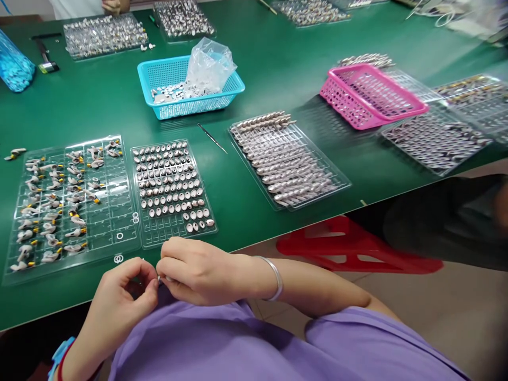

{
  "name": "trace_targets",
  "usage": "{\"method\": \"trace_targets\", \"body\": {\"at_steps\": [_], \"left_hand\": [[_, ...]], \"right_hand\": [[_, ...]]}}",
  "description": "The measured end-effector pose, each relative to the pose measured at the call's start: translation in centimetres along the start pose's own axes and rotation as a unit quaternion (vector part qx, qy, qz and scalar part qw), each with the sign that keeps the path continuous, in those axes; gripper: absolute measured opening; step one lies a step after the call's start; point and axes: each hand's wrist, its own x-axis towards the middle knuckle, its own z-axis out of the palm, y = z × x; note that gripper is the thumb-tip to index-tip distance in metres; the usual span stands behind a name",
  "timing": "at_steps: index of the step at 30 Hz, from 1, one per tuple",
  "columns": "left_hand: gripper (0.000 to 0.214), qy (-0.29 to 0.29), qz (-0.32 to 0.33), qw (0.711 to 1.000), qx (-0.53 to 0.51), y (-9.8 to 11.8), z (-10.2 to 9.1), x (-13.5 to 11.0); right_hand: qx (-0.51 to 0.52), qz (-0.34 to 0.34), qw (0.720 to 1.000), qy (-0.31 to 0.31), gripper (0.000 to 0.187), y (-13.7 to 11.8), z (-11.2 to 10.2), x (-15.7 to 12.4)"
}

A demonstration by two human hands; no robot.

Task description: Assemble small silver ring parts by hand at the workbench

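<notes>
My left hand [126, 293] and my right hand [198, 270] meet at the table's front edge, above my lap. Both are closed, fingertips pinched together around a small piece that my fingers mostly hide. Just beyond them lies a clear tray [159, 233] with rows of small white oval cups. To its left, a larger clear tray [107, 222] holds white curved parts with yellow ends, which look like earphone pieces. A few small white rings [118, 259] lie by that tray's near corner.
Behind the trays stands a blue basket [190, 110] with small parts and a plastic bag. Tweezers [212, 138] lie near a tray of stacked white parts [293, 169]. A pink basket [357, 119] is at right, above a red stool [349, 248]. Another person's hand [116, 6] shows at the far edge.
</notes>
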Motion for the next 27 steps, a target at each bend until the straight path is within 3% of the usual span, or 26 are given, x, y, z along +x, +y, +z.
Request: {"method": "trace_targets", "body": {"at_steps": [5, 10, 19, 27], "left_hand": [[0.012, -0.006, -0.018, 0.999, -0.048, -0.2, 0.2, 0.0], [0.014, -0.027, -0.045, 0.991, -0.126, -1.1, 0.2, -0.2], [0.014, -0.051, -0.097, 0.94, -0.322, -1.7, 0.6, 0.0], [0.016, -0.057, -0.112, 0.929, -0.347, -1.4, 0.6, 0.0]], "right_hand": [[0.014, -0.001, 1.0, -0.013, 0.02, 0.0, 0.3, -0.1], [0.093, 0.022, 0.995, 0.04, 0.015, 0.1, 1.0, -0.4], [0.233, 0.072, 0.965, 0.099, 0.007, -0.3, 1.7, -0.7], [0.23, 0.045, 0.965, 0.116, 0.005, -0.2, 1.5, -0.7]]}}
